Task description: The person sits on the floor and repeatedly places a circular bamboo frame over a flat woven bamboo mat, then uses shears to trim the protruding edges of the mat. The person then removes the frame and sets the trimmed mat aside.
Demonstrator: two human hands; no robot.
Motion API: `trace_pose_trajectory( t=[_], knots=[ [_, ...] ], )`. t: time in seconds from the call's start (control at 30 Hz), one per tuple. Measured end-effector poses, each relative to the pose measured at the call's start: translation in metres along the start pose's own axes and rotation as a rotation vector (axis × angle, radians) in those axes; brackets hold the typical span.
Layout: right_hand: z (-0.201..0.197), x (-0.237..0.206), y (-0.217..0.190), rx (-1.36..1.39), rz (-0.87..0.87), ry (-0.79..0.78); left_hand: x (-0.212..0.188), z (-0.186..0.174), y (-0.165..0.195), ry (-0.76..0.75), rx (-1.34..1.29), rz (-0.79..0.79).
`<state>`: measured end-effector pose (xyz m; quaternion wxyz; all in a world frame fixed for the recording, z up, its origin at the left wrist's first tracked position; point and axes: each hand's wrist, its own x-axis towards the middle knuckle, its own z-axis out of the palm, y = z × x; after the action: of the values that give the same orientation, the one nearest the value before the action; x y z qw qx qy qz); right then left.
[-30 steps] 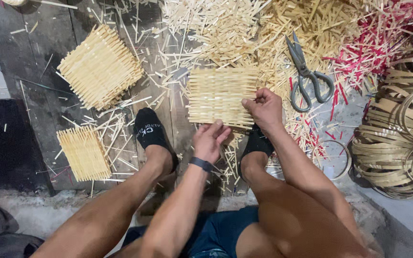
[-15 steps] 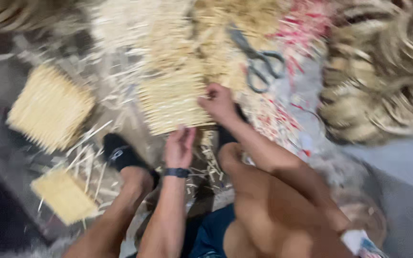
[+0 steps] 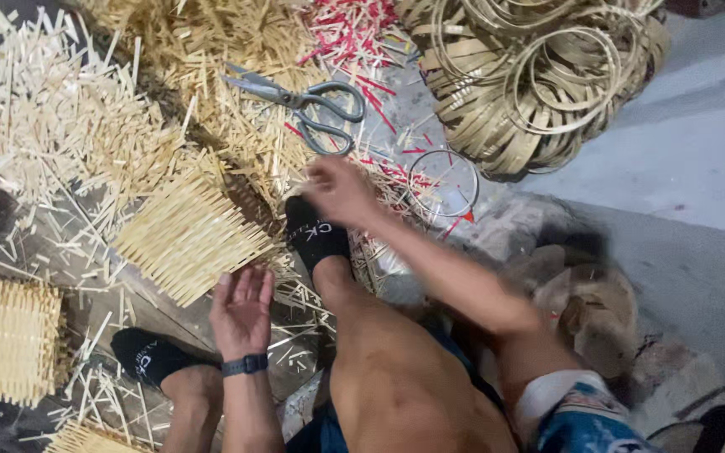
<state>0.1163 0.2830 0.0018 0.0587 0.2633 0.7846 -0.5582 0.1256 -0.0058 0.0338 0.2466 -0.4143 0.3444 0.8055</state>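
A square woven mat of pale bamboo strips (image 3: 186, 239) lies tilted on the dark wooden floor, in front of my black-socked feet. My left hand (image 3: 241, 306), with a dark wristband, is open with its fingertips at the mat's near edge. My right hand (image 3: 339, 189) is off the mat, blurred, above my right foot (image 3: 316, 239) and a little below the grey metal scissors (image 3: 295, 101). The blur hides whether it grips anything.
Heaps of loose bamboo sticks (image 3: 86, 126) cover the floor at the back and left, with red-tipped sticks (image 3: 354, 29) behind the scissors. A pile of bamboo hoops (image 3: 530, 75) sits at the back right, one single ring (image 3: 442, 180) near my right hand. Another woven mat (image 3: 6, 335) lies at far left.
The view has swung to the right. My right hand has let go of the mat's corner and moved right, toward the scissors. My left hand stays at the mat's near edge.
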Motion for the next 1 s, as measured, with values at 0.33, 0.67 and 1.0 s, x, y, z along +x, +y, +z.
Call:
trace_pose_trajectory(
  t=[0.33,0.67,1.0],
  knots=[
    [-0.121,-0.069,0.118,-0.759,0.197,0.017,-0.018,0.032,-0.026,-0.088,0.444,0.006],
    [-0.099,-0.052,-0.139,0.215,-0.017,-0.209,-0.079,0.166,-0.015,-0.616,1.071,1.075],
    [-0.097,-0.061,-0.309,-0.472,-1.252,-0.177,-0.154,0.175,0.104,-0.483,0.418,0.374]
  ],
)
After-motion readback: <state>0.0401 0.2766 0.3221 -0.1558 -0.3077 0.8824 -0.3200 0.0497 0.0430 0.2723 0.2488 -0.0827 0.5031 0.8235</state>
